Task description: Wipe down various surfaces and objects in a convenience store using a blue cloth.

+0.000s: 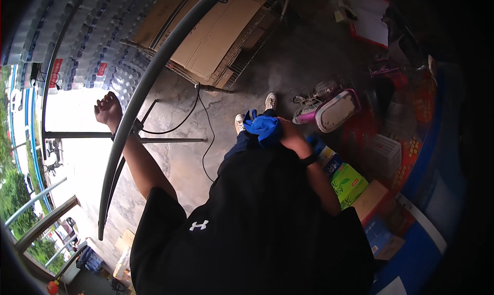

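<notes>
My right hand is closed around a bunched blue cloth, held in front of my waist. Folds of the cloth stick out past my fingers, and its full shape is hidden. My left hand is raised out to the side with loosely curled fingers and nothing visible in it. Close to that wrist runs the long dark grey edge of a large thin object on a stand, which partly covers my forearm. Whether my arm touches this edge I cannot tell. Thin stand legs reach across the concrete floor.
A black cable trails over the floor. Ahead are cardboard boxes on a wire rack and stacked bottled-water packs. To the right stand a worn pink scooter, a white plastic crate and a green carton.
</notes>
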Tool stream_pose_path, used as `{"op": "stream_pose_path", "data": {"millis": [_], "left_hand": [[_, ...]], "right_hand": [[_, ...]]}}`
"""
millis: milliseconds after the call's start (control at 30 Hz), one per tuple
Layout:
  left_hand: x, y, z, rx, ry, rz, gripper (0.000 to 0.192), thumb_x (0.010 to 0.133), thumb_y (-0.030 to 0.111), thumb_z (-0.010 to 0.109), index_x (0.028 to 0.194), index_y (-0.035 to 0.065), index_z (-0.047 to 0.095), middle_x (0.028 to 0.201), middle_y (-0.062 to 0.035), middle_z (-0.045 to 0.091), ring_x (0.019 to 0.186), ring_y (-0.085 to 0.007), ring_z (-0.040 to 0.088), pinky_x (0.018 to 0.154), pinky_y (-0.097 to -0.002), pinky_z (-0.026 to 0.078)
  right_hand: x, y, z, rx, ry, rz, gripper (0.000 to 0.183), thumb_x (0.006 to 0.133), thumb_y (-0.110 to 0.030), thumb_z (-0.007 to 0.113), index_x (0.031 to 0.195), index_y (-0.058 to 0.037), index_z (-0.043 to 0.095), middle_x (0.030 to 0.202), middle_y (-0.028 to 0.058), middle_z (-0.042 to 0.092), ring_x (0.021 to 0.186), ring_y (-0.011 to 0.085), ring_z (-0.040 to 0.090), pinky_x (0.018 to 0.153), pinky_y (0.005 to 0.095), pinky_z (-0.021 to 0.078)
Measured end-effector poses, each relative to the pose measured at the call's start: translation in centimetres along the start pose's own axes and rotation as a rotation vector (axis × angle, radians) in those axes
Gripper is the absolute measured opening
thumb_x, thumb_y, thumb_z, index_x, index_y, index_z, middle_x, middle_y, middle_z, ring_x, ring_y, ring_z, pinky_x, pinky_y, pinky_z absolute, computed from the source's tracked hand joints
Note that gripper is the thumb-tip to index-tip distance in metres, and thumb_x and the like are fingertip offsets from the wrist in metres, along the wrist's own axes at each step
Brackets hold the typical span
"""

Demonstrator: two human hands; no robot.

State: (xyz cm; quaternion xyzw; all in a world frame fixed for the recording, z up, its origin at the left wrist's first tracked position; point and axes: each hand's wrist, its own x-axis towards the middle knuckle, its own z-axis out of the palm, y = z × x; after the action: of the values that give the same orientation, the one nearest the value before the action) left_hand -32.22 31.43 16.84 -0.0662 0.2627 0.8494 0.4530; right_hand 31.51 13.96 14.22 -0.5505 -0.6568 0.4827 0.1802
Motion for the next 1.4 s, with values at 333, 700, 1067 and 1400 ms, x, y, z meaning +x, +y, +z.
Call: {"op": "stream_pose_path", "data": {"millis": [333, 700, 1067, 1400], "left_hand": [[2.8, 17.2, -6.4, 0.172, 0.332, 0.642, 0.049, 0.101, 0.042, 0.041, 0.076, 0.0034, 0.060, 0.062, -0.0056, 0.049, 0.063, -0.0217, 0.053, 0.062, -0.0427, 0.052], [-24.2, -29.8, 3.8, 0.654, -0.653, -0.539, 0.037, 0.103, 0.026, 0.048, 0.075, 0.0033, 0.056, 0.070, -0.0088, 0.055, 0.069, -0.0205, 0.053, 0.073, -0.0363, 0.044], [-31.4, -53.8, 26.1, 1.157, -1.355, -0.292, 0.036, 0.100, 0.022, 0.058, 0.071, 0.0017, 0.058, 0.060, -0.0059, 0.049, 0.059, -0.0129, 0.048, 0.055, -0.0308, 0.035], [-34.1, -73.0, 32.4, 0.958, -1.400, -0.464, 0.040, 0.106, 0.018, 0.052, 0.070, 0.0000, 0.058, 0.064, 0.0019, 0.050, 0.060, -0.0071, 0.042, 0.055, -0.0278, 0.033]], "right_hand": [[-0.8, 2.1, -0.6, 0.012, 0.166, 0.050, 0.034, 0.084, -0.004, 0.061, 0.118, -0.0047, 0.065, 0.114, 0.0201, 0.070, 0.111, 0.0400, 0.065, 0.092, 0.0419, 0.0529], [6.0, -5.1, -11.0, 0.267, -0.361, -0.040, 0.037, 0.082, -0.019, 0.074, 0.113, -0.0013, 0.066, 0.109, 0.0181, 0.071, 0.106, 0.0322, 0.068, 0.091, 0.0393, 0.0518], [8.1, -4.5, -20.8, 0.398, 0.038, -0.323, 0.036, 0.096, -0.019, 0.066, 0.128, -0.0042, 0.058, 0.120, 0.0133, 0.068, 0.111, 0.0239, 0.066, 0.098, 0.0355, 0.0506], [13.7, 2.7, -32.0, 0.397, 0.529, -0.204, 0.027, 0.093, -0.021, 0.066, 0.113, -0.0034, 0.064, 0.107, 0.0172, 0.071, 0.102, 0.0358, 0.068, 0.091, 0.0424, 0.0523]]}}
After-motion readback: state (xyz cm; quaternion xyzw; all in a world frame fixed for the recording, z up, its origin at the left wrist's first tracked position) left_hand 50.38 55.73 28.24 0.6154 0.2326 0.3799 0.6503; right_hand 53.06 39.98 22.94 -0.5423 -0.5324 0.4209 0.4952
